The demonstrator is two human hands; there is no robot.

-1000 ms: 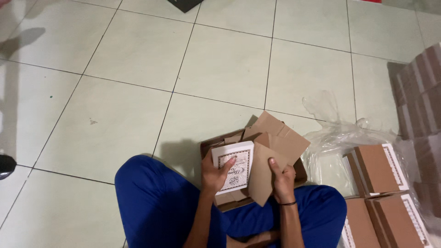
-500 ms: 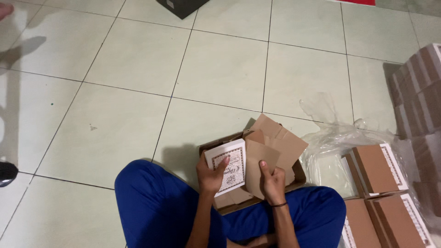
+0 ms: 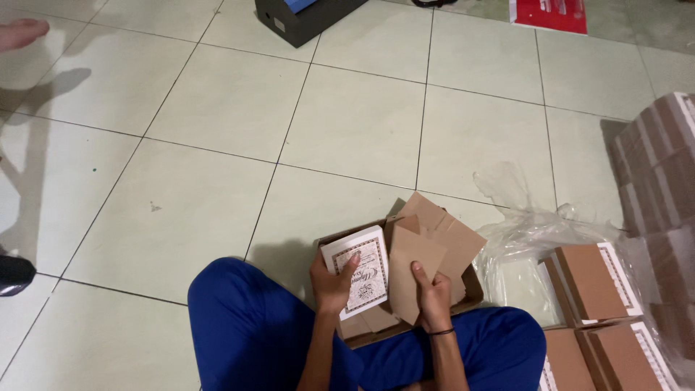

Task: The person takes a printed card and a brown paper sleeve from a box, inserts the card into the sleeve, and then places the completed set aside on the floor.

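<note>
I sit cross-legged in blue trousers on a tiled floor. A brown cardboard box lies open in front of my legs. My left hand holds a white book with an ornate printed cover, tilted over the box. My right hand, with a black band on the wrist, grips a brown cardboard flap of the box and holds it upright beside the book.
Clear plastic wrap lies at my right with several brown folded boxes. A stack of brown boxes stands at the right edge. A dark box and a red sheet lie far ahead. Another person's foot shows top left.
The view has tilted up, showing more floor ahead. My right hand has shifted along the cardboard flap; the book stays in my left hand.
</note>
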